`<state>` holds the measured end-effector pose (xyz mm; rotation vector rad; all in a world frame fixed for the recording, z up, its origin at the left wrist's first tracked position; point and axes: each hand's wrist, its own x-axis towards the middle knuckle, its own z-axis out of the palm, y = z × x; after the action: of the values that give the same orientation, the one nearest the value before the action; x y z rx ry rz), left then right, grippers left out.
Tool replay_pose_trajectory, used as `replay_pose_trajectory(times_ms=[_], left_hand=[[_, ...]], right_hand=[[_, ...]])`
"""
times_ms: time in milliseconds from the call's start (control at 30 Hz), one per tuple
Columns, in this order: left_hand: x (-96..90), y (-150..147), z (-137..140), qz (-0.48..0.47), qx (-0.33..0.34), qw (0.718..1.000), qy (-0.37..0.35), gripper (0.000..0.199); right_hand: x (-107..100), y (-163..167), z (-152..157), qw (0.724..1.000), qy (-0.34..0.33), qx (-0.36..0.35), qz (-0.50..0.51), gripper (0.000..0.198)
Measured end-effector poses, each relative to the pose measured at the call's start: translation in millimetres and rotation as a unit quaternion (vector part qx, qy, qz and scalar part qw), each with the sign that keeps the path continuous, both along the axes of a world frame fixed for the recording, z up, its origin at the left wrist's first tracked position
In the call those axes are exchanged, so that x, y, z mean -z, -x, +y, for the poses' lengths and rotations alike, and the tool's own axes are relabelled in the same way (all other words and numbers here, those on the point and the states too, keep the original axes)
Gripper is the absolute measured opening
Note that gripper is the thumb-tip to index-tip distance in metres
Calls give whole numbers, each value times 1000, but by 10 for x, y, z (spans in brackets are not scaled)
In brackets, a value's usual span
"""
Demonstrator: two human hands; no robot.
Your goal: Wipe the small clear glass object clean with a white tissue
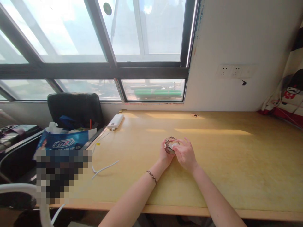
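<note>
Over the middle of the desk (137,176), my left hand (165,157) is closed around a small round object with a brown-and-white patterned rim (168,146); it looks like a little bowl, though its exact kind is unclear. A braided bracelet circles my left wrist. My right hand (187,155) comes in from the right, thumb and forefinger pinched together at the object's opening. Between or just beside those fingertips shows a small whitish thing (175,144), too small to name. The fingers of my left hand are partly hidden behind the round object.
A white power bank (115,121) with a white cable (105,168) lies at the desk's left. Beyond that edge, a black chair (75,108) holds a blue bag (65,140). Windows and a wall socket (236,71) are behind; a patterned cloth (291,97) hangs at right.
</note>
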<state>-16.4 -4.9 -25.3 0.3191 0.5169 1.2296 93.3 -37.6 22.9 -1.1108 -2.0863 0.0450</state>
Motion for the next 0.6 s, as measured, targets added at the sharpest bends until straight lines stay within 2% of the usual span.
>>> replay_pose_trajectory(times_ms=[133, 433, 500, 600], left_hand=[[-4, -10, 4, -4, 16, 1000, 10, 38], [-64, 18, -48, 25, 44, 998, 40, 39], [-82, 17, -58, 32, 46, 998, 36, 40], [-112, 8, -63, 37, 54, 998, 26, 41]], right_hand=[[53, 40, -17, 998, 10, 59, -15, 23], [31, -16, -5, 992, 82, -73, 67, 39], [35, -36, 13, 990, 83, -74, 88, 43], [48, -53, 27, 992, 71, -40, 94, 45]])
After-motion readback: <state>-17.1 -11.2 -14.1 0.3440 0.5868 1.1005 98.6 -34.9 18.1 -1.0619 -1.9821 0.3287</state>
